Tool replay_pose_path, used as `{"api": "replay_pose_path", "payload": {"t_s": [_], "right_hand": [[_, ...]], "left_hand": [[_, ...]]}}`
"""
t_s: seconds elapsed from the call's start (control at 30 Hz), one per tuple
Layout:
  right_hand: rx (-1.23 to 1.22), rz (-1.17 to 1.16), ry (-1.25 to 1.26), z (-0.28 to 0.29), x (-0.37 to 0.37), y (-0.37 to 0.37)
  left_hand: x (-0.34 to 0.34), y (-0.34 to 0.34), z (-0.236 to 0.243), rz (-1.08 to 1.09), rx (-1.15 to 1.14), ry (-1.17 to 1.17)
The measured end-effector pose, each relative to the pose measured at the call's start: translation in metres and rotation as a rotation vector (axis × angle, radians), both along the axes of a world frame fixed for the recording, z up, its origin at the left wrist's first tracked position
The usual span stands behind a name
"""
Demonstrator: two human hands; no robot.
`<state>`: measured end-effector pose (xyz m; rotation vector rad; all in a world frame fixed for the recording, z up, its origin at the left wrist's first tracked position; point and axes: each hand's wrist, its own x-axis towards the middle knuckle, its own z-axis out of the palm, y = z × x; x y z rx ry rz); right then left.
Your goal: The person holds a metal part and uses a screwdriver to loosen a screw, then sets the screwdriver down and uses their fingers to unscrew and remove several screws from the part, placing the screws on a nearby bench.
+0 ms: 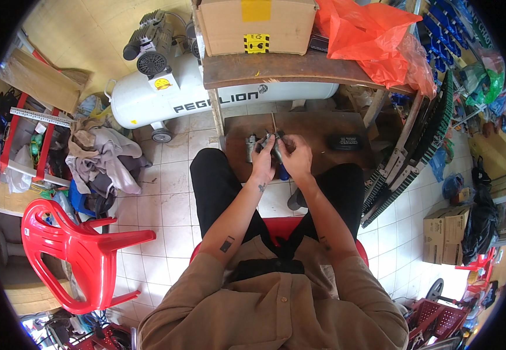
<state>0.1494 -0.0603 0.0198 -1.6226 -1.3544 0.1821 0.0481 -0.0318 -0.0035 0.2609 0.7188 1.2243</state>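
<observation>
Both my hands meet over a low brown board in front of my knees. My left hand (263, 161) is closed, its thumb and fingers pinching a small grey metal part (270, 142). Against the same part's right side, my right hand (295, 155) is closed too; the fingers cover much of it. A thin rod (274, 121) sticks out beyond the fingertips, and a blue handle (284, 173) shows beneath my hands. Whether these two belong to one tool I cannot tell. Left of my left hand, a second metal part (250, 147) rests on the board (317, 125).
A black case (344, 142) lies on the board's right side. Above is a wooden shelf (288, 69) with a cardboard box (256, 26) and orange bag (363, 35). A white air compressor (148, 96) stands behind, a red chair (98, 256) at left, long toothed strips (407, 149) at right.
</observation>
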Motion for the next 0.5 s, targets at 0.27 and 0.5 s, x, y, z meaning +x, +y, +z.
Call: {"api": "replay_pose_path", "payload": {"t_s": [0.27, 0.5], "right_hand": [[0.048, 0.03, 0.124, -0.0065, 0.0013, 0.0037], [0.017, -0.023, -0.018, -0.003, 0.0011, -0.0006]], "left_hand": [[0.0003, 0.0011, -0.0038, -0.021, 0.029, -0.012], [0.0005, 0.001, -0.0024, -0.04, 0.038, -0.045]]}}
